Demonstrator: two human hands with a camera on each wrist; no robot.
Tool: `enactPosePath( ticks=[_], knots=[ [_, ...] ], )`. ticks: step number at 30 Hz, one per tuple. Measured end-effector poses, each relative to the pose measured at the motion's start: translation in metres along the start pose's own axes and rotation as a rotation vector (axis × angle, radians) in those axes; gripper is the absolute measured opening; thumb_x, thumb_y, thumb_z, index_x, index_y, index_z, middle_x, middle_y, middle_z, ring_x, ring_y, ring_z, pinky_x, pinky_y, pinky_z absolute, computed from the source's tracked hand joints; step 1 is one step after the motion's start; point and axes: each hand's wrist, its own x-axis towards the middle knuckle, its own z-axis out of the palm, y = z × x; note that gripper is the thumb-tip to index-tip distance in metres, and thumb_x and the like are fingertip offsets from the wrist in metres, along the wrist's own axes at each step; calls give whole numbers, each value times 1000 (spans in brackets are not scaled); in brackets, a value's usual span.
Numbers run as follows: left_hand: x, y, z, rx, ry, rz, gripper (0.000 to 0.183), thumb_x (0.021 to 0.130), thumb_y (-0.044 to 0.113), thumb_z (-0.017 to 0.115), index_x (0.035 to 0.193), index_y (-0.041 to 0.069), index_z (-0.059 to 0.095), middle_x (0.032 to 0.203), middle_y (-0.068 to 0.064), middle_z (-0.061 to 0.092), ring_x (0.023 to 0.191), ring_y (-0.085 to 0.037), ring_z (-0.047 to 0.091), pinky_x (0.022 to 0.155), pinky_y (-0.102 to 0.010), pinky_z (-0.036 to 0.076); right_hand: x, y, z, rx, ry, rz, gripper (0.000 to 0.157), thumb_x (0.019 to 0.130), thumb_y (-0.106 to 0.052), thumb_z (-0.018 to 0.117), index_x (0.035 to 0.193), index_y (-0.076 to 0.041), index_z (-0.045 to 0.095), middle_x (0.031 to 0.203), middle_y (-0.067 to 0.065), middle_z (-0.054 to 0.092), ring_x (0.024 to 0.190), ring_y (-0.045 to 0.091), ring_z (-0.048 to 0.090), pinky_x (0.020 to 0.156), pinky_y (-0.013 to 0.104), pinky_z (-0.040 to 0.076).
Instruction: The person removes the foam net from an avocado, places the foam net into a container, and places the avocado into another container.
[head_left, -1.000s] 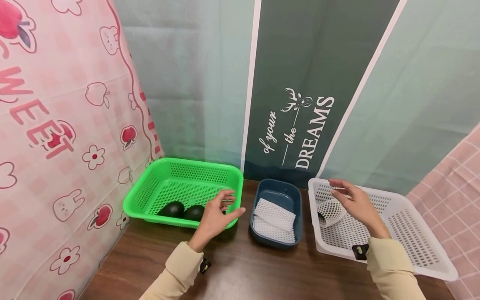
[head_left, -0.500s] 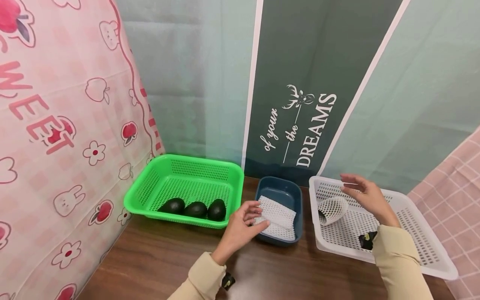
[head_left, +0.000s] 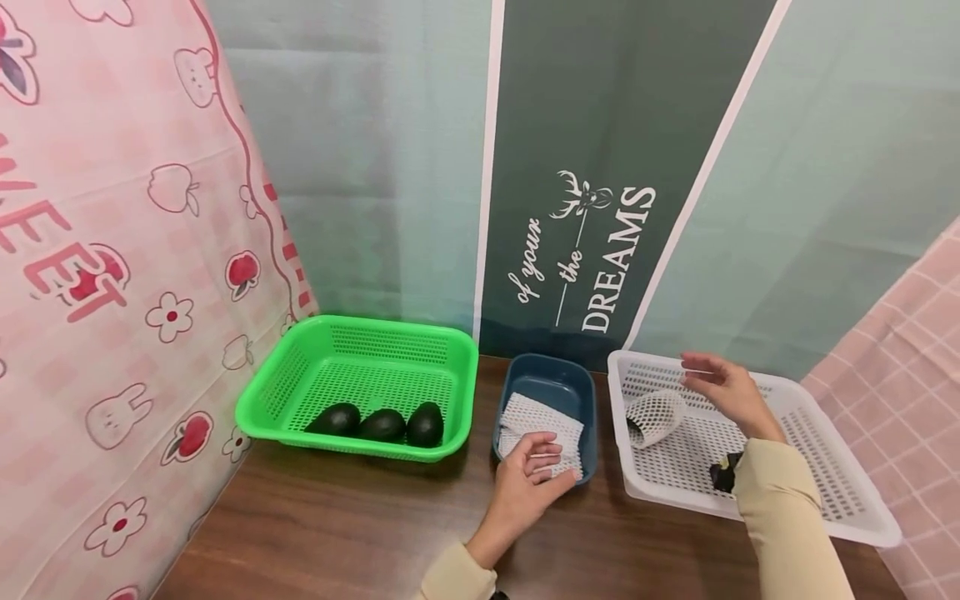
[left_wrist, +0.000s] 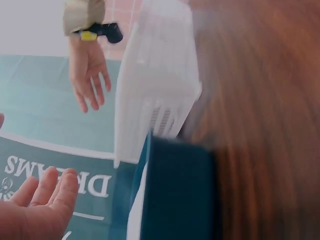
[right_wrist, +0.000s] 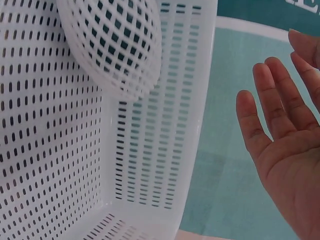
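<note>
My left hand (head_left: 523, 490) hovers over the near edge of a small dark blue tray (head_left: 553, 369), fingers relaxed and nothing held. White foam net sleeves (head_left: 546, 417) lie flat in that tray, partly hidden by the hand. Over the white basket (head_left: 678, 496), my right hand (head_left: 733, 398) hangs with loosely extended fingers, holding nothing. Beside it in the basket lies a dark fruit in a white foam net (head_left: 660, 418); the right wrist view shows this net (right_wrist: 117, 45) close up, apart from the fingers. Three dark avocados (head_left: 383, 425) rest along the near side of the green basket (head_left: 358, 450).
All the containers stand in a row on a brown wood-grain table (head_left: 360, 517). Behind them hangs a green curtain (head_left: 375, 167) with white lettering. A pink patterned cloth (head_left: 127, 250) borders the left side, and a pink checked cloth (head_left: 900, 392) the right.
My left hand has moved right, from the green basket to the blue tray, uncovering the third avocado. The right hand has shifted slightly right, away from the netted fruit.
</note>
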Motion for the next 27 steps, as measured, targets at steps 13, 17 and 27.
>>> enactPosePath(
  ticks=[13,17,27],
  knots=[
    [-2,-28,43,56,54,12,51,79,18,81,123,12,59,117,-4,62,108,-24,61,88,-36,51,7,21,-5,51,-147,186,59,96,-22,64,140,9,40,149,35,20,128,59,29,94,64,38],
    [-2,-37,55,84,75,19,55,78,21,82,126,11,57,119,-7,60,110,-27,60,88,-36,51,7,31,-1,28,-183,208,60,96,-23,63,141,8,39,147,36,23,125,57,35,91,62,41],
    [-2,-57,72,115,130,47,60,77,20,83,128,9,54,122,-3,55,113,-26,57,89,-40,51,6,44,12,156,-249,268,65,94,-22,66,144,7,36,150,32,20,130,55,28,95,68,34]
  ],
)
